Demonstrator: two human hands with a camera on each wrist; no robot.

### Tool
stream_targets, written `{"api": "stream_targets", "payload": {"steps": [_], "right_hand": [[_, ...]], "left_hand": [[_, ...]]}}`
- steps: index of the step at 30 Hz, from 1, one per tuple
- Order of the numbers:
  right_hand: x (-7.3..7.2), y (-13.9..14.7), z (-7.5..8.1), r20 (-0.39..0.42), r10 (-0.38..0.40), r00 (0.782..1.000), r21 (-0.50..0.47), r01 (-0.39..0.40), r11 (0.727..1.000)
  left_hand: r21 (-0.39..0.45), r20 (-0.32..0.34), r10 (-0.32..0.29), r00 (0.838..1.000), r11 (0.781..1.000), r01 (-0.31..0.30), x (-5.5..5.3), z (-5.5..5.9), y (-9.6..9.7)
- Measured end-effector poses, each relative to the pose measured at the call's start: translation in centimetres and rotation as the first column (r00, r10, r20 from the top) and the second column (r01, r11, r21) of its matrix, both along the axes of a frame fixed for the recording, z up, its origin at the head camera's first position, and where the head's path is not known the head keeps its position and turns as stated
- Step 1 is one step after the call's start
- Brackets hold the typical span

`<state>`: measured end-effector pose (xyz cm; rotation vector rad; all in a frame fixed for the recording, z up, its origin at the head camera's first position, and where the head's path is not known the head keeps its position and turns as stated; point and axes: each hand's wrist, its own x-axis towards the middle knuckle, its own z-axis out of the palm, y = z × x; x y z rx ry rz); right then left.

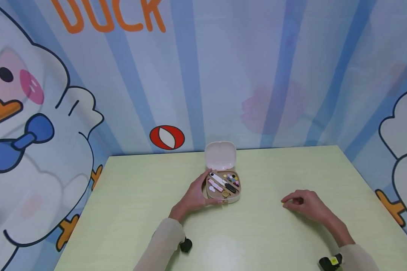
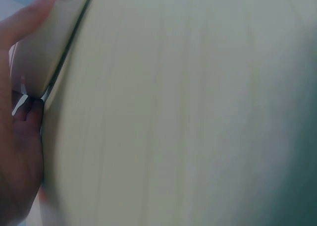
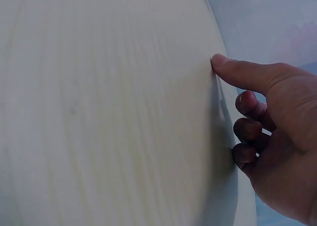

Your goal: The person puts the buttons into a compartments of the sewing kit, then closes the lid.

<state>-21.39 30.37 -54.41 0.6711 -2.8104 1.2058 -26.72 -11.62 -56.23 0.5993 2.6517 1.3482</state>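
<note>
A small sewing kit box point(image 1: 237, 198) stands on the table with its pale pink lid point(image 1: 220, 155) raised at the back. Inside lie a black-and-white tool point(image 1: 222, 182), a pink-and-white strip point(image 1: 215, 185), a gold-coloured round piece point(image 1: 225, 194) and several coloured buttons point(image 1: 232, 178). My left hand point(image 1: 195, 194) grips the box from its left, thumb along the front and fingers at the back corner. Off to the right, my right hand point(image 1: 305, 205) pinches a tiny yellow piece point(image 1: 282, 203) between thumb and index finger, close to the tabletop. Its exact kind is too small to tell.
The pale wood-grain table point(image 1: 257, 233) ends at a blue striped backdrop point(image 1: 217, 75) printed with cartoon ducks. Black wrist cameras sit at both wrists, the left camera point(image 1: 186, 245) and the right camera point(image 1: 329, 263) near the front.
</note>
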Motion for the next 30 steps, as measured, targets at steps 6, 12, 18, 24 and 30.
{"api": "stream_targets", "payload": {"steps": [6,12,18,24,30], "right_hand": [[-0.2,0.1,-0.2,0.014,-0.016,1.0,0.017,0.016,1.0],[-0.3,-0.4,0.3,0.037,-0.019,0.999,0.031,0.018,0.999],[-0.6,-0.9,0.4,0.05,-0.021,0.999,0.041,0.019,0.999],[-1.0,-1.4,0.4,0.039,-0.009,0.999,0.047,0.007,0.999],[-1.7,-2.5,0.6,0.045,0.006,0.999,0.043,-0.008,0.999]], "left_hand": [[0.003,0.005,0.005,1.0,1.0,-0.006,0.0,0.0,0.1],[0.009,0.007,0.011,1.0,1.0,-0.012,0.1,-0.1,0.1],[0.002,0.013,0.01,1.0,1.0,-0.01,0.1,0.0,0.1],[0.006,0.012,0.007,1.0,1.0,-0.007,0.0,-0.1,0.1],[0.002,0.013,0.009,1.0,1.0,-0.009,0.0,-0.1,0.0]]}}
